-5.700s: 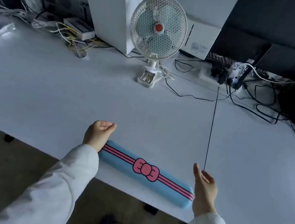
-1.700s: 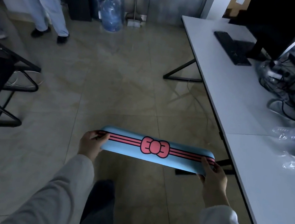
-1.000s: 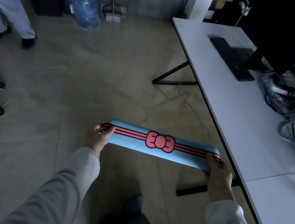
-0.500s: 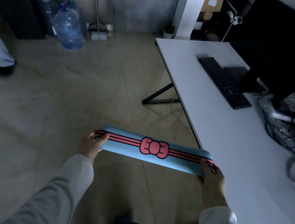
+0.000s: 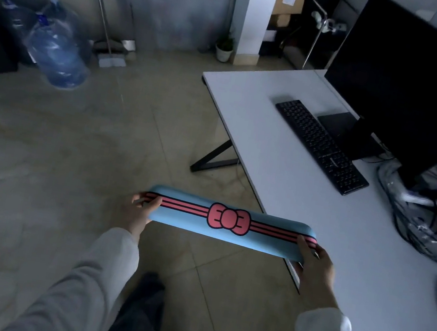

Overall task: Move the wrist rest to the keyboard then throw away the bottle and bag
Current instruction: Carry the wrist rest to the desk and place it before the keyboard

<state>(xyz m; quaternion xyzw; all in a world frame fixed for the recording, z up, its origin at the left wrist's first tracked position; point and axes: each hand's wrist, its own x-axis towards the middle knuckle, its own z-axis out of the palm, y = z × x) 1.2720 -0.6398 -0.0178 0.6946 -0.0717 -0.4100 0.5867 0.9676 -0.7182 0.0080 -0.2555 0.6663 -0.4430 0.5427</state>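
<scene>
My grip is a two-handed one: my left hand [image 5: 138, 214] pinches one end of the long sky-blue padded wrist rest with pink stripes and a pink bow [image 5: 230, 223], and my right hand [image 5: 316, 265] is clamped on the other end, thumbs on top. The rest hangs in the air in front of me, mostly over the tiled floor [image 5: 65, 167], its right end just past the near edge of the white table [image 5: 285, 159]. The black keyboard [image 5: 321, 145] lies well ahead on that table, in front of the dark monitor [image 5: 413, 83].

What could go wrong, I judge: the pad looks soft, so it may sag or twist if one hand lets go. If I set it down without turning it, it would land crooked to the keyboard.

Its long axis runs left to right across my view, right end slightly lower, bow face up. The keyboard runs diagonally away from me, so the two are not yet parallel.
</scene>
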